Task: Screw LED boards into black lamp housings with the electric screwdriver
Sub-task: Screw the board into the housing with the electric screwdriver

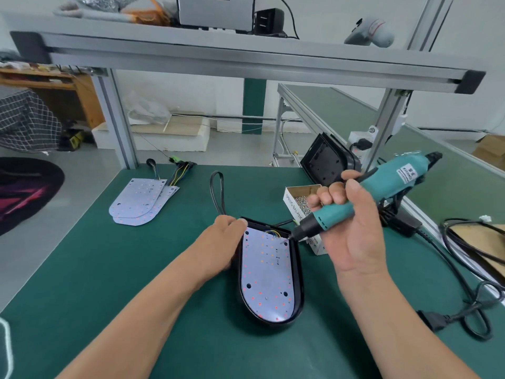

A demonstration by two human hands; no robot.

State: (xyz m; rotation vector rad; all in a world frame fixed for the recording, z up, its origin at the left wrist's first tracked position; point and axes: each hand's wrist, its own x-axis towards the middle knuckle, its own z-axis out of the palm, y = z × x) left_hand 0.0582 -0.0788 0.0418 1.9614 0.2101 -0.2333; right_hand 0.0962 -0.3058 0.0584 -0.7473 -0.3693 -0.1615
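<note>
one led board (266, 274) in black housing (299, 272), screws (304, 201) in box (293, 207); left hand (222, 242) around housing edge, right hand (352, 231) around screwdriver (382, 184)

One head-worn wide-angle view, facing forward and down across the green tabletop (131, 269). Left hand (225, 242) and right hand (352, 231) sit close, mid-frame, forearms entering from the bottom edge; shelf rail (246, 60) crosses the top.
</note>
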